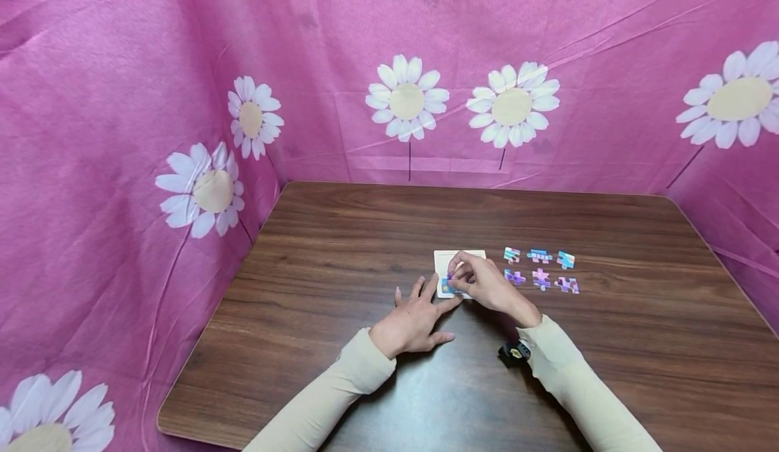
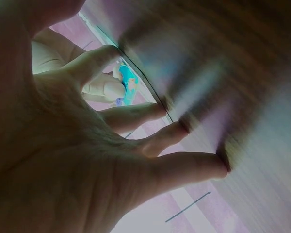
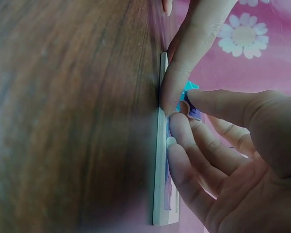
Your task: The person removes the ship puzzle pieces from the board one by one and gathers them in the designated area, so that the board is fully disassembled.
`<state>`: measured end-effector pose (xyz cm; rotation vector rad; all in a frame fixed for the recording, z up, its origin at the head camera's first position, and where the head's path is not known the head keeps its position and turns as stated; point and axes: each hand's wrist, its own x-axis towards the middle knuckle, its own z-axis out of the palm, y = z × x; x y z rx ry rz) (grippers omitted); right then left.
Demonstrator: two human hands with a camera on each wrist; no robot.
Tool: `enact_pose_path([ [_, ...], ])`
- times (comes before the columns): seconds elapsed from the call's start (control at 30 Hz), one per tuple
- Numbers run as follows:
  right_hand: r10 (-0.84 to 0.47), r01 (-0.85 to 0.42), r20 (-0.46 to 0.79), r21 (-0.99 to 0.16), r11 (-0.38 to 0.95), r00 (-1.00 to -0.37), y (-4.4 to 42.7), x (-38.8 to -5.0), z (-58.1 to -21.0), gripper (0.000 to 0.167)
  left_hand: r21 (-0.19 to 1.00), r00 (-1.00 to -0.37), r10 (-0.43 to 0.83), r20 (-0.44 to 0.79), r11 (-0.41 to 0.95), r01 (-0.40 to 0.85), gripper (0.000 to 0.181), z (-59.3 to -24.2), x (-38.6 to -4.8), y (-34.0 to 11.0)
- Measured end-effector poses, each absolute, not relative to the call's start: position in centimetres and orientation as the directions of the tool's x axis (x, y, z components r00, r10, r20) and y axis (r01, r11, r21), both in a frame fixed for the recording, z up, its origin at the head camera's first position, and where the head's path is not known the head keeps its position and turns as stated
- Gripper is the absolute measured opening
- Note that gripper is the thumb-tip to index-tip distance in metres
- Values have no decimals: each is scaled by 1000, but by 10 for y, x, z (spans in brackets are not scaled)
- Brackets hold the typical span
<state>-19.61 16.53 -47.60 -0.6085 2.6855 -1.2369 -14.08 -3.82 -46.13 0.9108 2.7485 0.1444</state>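
Note:
A white square puzzle tray (image 1: 444, 261) lies on the wooden table. My left hand (image 1: 412, 320) rests palm down with fingers spread, its fingertips at the tray's left and near edges. Over the tray, my right hand (image 1: 483, 284) pinches a small turquoise and purple jigsaw piece (image 3: 196, 114) between thumb and fingers. The piece is tilted up from the tray in the right wrist view. Blue and yellow (image 1: 446, 288) shows in the tray's near left corner. My right fingers hide much of the tray. In the left wrist view, turquoise puzzle colour (image 2: 128, 83) shows beside my right fingertip.
Several loose jigsaw pieces (image 1: 541, 278) lie in two rows right of the tray. A black wrist device (image 1: 514, 353) sits by my right cuff. Pink cloth (image 1: 341, 127) with white daisies hangs behind and beside the brown table (image 1: 341, 235).

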Motion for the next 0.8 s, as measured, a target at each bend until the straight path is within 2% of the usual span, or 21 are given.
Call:
enact_pose_path([
  [0.43, -370, -314, 100, -751, 582, -924, 170, -193, -475, 12, 191, -775, 601, -197, 799, 571, 69, -463, -141, -39],
  [0.8, -308, -240, 64, -781, 577, -949, 194, -185, -470, 12, 180, -773, 599, -208, 800, 572, 68, -462, -142, -39],
])
